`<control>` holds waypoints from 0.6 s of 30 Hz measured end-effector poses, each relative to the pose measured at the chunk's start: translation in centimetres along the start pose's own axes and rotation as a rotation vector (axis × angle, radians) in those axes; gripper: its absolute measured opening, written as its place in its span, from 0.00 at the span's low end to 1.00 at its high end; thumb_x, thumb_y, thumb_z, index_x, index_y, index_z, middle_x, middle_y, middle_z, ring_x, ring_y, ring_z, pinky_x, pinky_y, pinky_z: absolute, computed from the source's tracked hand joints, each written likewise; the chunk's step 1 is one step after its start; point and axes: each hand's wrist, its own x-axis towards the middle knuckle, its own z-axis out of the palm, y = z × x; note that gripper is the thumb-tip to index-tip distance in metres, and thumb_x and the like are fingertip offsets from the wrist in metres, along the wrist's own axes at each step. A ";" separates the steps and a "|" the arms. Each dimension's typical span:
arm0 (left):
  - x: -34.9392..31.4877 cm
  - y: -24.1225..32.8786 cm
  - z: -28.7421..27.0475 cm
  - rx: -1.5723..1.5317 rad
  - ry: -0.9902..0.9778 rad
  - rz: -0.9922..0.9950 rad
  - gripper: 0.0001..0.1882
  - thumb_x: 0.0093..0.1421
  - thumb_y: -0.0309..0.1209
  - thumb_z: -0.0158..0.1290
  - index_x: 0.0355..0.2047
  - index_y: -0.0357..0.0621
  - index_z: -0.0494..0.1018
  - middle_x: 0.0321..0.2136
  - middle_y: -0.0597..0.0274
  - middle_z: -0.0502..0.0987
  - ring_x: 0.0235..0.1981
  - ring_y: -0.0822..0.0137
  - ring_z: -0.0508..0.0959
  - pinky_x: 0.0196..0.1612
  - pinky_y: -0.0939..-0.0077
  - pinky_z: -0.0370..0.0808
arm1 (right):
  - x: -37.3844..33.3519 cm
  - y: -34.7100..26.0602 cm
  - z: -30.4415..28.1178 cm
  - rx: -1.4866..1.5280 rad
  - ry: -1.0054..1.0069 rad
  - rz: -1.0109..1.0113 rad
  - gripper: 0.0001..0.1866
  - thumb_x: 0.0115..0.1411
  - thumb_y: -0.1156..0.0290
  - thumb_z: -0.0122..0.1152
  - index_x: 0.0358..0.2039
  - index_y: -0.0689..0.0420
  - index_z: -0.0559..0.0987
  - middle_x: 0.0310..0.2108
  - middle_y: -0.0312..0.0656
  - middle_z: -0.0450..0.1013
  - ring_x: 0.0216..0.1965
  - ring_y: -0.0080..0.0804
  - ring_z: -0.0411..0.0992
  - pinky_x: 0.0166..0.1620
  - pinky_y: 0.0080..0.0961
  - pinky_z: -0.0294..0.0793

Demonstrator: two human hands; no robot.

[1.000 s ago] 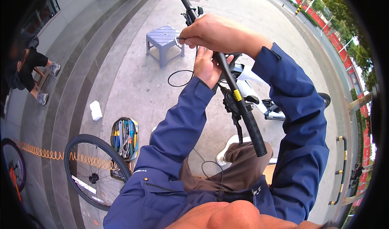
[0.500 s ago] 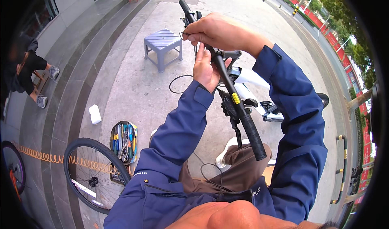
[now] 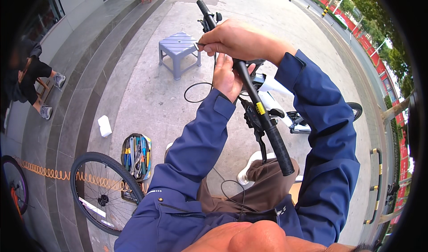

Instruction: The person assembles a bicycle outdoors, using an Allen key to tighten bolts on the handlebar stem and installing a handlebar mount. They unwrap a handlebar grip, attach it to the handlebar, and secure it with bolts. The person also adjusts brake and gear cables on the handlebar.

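A black bicycle handlebar (image 3: 248, 81) runs slantwise in front of me, from a far grip to a near ribbed grip (image 3: 282, 156). My left hand (image 3: 226, 79) cups the bar from beneath near its middle, thumb on the right side, fingers pointing up along the left. Just above those fingertips, my right hand (image 3: 236, 40) is closed in a pinch over the bar. A thin dark bent rod that looks like a hex key (image 3: 199, 44) sticks out of its fingertips; its other end is hidden. A brake lever (image 3: 261, 147) hangs by the near grip.
The white bicycle frame (image 3: 274, 98) lies beyond the bar. A grey-blue plastic stool (image 3: 179, 44) stands ahead. At left are a tool bag (image 3: 147, 174), a loose wheel (image 3: 73, 180), a coiled orange hose (image 3: 44, 171) and a white box (image 3: 104, 126). Another person's shoe (image 3: 59, 79) rests by the steps.
My right hand has come slightly nearer to me and the rod in it has shifted the same way. My left hand and the handlebar have hardly moved.
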 end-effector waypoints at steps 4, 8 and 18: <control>-0.1 0.1 0.3 -0.018 0.012 0.002 0.23 0.84 0.33 0.38 0.76 0.58 0.58 0.66 0.57 0.69 0.64 0.58 0.74 0.62 0.38 0.82 | -0.1 0.2 -0.1 0.008 0.026 -0.030 0.14 0.73 0.67 0.62 0.51 0.62 0.87 0.36 0.44 0.87 0.38 0.40 0.86 0.47 0.34 0.84; 0.0 0.0 0.2 0.019 0.006 0.001 0.23 0.83 0.32 0.39 0.76 0.59 0.57 0.66 0.57 0.68 0.65 0.57 0.74 0.61 0.39 0.82 | 0.2 0.3 -0.1 0.048 -0.078 0.042 0.14 0.72 0.67 0.61 0.51 0.61 0.87 0.36 0.44 0.86 0.38 0.41 0.86 0.47 0.34 0.84; 1.2 -0.9 -1.8 -0.030 0.056 -0.028 0.21 0.81 0.31 0.45 0.70 0.58 0.61 0.61 0.58 0.71 0.60 0.60 0.77 0.57 0.42 0.85 | 1.2 -1.2 0.4 -0.076 -0.270 0.022 0.10 0.68 0.68 0.67 0.46 0.57 0.88 0.36 0.46 0.85 0.39 0.49 0.83 0.44 0.43 0.81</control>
